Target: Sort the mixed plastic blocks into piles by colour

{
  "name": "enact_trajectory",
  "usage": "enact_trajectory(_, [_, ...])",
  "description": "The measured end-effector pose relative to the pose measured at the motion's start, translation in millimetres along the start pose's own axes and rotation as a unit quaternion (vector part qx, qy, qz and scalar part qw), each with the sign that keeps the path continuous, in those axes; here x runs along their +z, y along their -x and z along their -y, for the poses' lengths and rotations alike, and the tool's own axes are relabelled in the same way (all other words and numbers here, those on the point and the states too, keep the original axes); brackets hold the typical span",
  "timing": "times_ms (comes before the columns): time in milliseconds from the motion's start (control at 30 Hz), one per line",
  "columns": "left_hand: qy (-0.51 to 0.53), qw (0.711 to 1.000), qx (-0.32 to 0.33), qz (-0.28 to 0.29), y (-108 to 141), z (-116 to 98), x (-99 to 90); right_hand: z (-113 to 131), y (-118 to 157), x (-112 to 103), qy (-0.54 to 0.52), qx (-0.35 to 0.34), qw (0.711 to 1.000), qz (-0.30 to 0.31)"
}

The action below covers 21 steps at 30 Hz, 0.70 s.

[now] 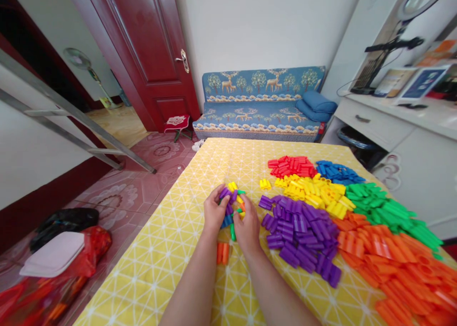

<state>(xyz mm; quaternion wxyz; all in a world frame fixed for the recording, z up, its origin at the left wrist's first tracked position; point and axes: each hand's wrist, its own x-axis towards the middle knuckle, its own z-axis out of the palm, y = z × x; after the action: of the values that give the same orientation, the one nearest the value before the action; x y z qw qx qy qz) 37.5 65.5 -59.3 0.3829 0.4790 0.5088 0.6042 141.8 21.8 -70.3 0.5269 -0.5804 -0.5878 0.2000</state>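
Note:
Both hands are over the middle of a table with a yellow patterned cloth. My left hand [215,210] has its fingers closed around a purple piece [225,193] at the left of a small multicoloured cluster. My right hand [249,225] grips the cluster's right side, with its fingers partly hiding green, orange and yellow pieces. Blue pieces [227,221] and a green piece [233,232] show between the hands. An orange piece [223,253] lies on the cloth just below them. Nearest to my right hand is a heap of purple pieces [302,228].
Heaps of red [291,166], yellow [314,190], blue [337,172], green [389,209] and orange pieces [403,259] spread over the table's right side. A small yellow piece [264,184] lies apart. Beyond the table [200,173] stands a blue sofa [257,116]; a metal ladder [71,121] is at left.

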Motion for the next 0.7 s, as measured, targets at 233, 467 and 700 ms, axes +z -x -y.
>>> enact_trajectory(233, [0.106, 0.992, -0.053, 0.033, -1.0, -10.8, -2.5, 1.0, 1.1, 0.1, -0.071, 0.020, 0.997, 0.009])
enact_trajectory(467, [0.099, 0.992, -0.043, 0.060, 2.2, -16.3, -1.4, 0.9, 1.6, -2.2, -0.106, 0.003, 0.994, -0.011])
enact_trajectory(700, [0.079, 0.990, -0.045, 0.113, 4.6, -20.4, -1.8, 13.3, 2.2, -11.1, -0.079, -0.055, 0.994, -0.042])
